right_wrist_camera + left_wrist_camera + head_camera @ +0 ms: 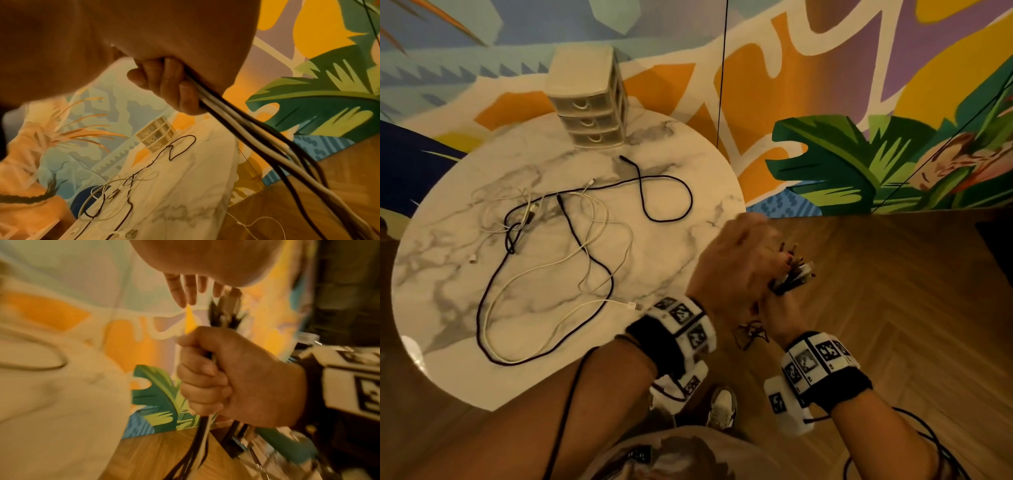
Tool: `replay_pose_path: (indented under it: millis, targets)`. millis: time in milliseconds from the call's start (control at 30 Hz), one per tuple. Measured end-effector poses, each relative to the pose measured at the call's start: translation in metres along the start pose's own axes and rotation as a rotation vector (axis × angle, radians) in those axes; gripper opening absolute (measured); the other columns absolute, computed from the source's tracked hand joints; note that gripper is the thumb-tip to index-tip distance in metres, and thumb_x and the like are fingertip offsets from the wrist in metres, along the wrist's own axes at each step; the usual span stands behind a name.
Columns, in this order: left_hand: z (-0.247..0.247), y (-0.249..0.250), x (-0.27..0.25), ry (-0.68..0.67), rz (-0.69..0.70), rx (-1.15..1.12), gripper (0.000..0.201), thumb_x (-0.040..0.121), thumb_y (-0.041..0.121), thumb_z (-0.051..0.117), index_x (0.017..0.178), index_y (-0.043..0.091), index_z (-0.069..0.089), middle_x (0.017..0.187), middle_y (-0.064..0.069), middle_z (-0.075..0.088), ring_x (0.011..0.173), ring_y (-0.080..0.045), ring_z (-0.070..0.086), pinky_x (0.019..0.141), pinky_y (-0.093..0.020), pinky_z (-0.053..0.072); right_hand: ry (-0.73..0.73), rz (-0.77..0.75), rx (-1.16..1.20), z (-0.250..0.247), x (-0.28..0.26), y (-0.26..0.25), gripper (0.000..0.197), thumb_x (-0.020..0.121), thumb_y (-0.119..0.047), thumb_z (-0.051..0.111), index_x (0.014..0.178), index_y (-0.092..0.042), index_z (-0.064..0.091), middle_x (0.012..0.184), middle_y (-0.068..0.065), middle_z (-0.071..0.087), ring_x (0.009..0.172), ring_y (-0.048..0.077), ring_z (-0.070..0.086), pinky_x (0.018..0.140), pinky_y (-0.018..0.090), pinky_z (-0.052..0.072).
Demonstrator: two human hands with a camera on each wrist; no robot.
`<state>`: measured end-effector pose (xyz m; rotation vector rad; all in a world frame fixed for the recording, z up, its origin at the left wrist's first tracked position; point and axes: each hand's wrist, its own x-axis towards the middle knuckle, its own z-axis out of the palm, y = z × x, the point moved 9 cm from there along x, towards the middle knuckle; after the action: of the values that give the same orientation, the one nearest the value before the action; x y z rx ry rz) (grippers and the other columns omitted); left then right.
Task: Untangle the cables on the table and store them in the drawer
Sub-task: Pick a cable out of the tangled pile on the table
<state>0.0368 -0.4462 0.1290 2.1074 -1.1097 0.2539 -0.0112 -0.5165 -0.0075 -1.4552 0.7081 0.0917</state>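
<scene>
A tangle of black and white cables [527, 219] lies on the round marble table [671, 154]; one black loop [691, 198] reaches toward the right rim. The small three-drawer unit [589, 99] stands at the far edge with all drawers closed. Right of the table, over the floor, my right hand [779, 308] grips a folded bundle of black and white cables [794, 274] in a fist [205, 378]. The strands run out below its curled fingers [172, 84]. My left hand [743, 246] hovers over the bundle's upper ends, its fingers [189, 292] straight.
Wood herringbone floor [893, 308] lies under my hands. A painted mural wall [825, 102] rises behind the table, and a thin dark cord [722, 68] hangs in front of it. My shoe [722, 407] shows below. A thin white cable [257, 222] lies on the floor.
</scene>
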Motion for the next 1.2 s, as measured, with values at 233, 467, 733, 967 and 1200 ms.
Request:
replay_pose_path:
  millis: [233, 467, 733, 967, 1200]
  targets:
    - [0.008, -0.186, -0.157, -0.750, -0.634, 0.458, 0.041, 0.092, 0.023, 0.043, 0.132, 0.016, 0.040, 0.134, -0.010, 0.034, 0.116, -0.030, 0.043, 0.085, -0.039, 0.046, -0.105, -0.089, -0.039, 0.016, 0.004, 0.002, 0.049, 0.101, -0.016, 0.030, 0.080, 0.004, 0.069, 0.040, -0.004, 0.033, 0.035, 0.007, 0.025, 0.039, 0.020, 0.023]
    - [-0.011, -0.202, -0.208, -0.752, -0.679, 0.405, 0.031, 0.097, 0.026, 0.035, 0.123, 0.015, 0.047, 0.128, -0.006, 0.048, 0.108, -0.027, 0.054, 0.076, -0.032, 0.043, -0.181, 0.005, -0.111, 0.060, 0.016, 0.031, 0.043, 0.097, -0.018, 0.037, 0.077, 0.000, 0.071, 0.039, -0.001, 0.035, 0.034, 0.012, 0.023, 0.046, 0.033, 0.014]
    - [-0.028, -0.139, -0.134, -0.319, -0.678, 0.034, 0.027, 0.099, 0.026, 0.039, 0.094, 0.012, 0.061, 0.084, -0.010, 0.067, 0.076, -0.025, 0.062, 0.071, -0.040, 0.048, -0.366, -0.138, -0.168, 0.131, -0.008, 0.009, 0.028, 0.099, -0.037, 0.040, 0.109, -0.030, 0.065, 0.049, 0.001, 0.048, 0.043, 0.009, 0.036, 0.045, 0.019, 0.030]
    - [-0.049, -0.126, -0.123, -0.292, -0.650, 0.109, 0.022, 0.096, 0.033, 0.041, 0.100, 0.021, 0.059, 0.088, 0.003, 0.062, 0.080, -0.018, 0.060, 0.067, -0.034, 0.048, -0.271, -0.177, -0.129, 0.136, -0.002, -0.008, 0.035, 0.099, -0.033, 0.044, 0.085, -0.013, 0.069, 0.046, 0.000, 0.046, 0.042, 0.013, 0.038, 0.045, 0.023, 0.031]
    - [-0.060, -0.122, -0.089, -0.266, -0.561, -0.188, 0.012, 0.091, 0.022, 0.058, 0.102, 0.023, 0.063, 0.099, 0.005, 0.053, 0.085, 0.000, 0.044, 0.074, -0.006, 0.035, -0.333, -0.126, -0.242, 0.139, -0.015, -0.015, 0.039, 0.101, -0.025, 0.040, 0.064, -0.013, 0.047, 0.047, 0.001, 0.043, 0.039, 0.010, 0.034, 0.042, 0.021, 0.029]
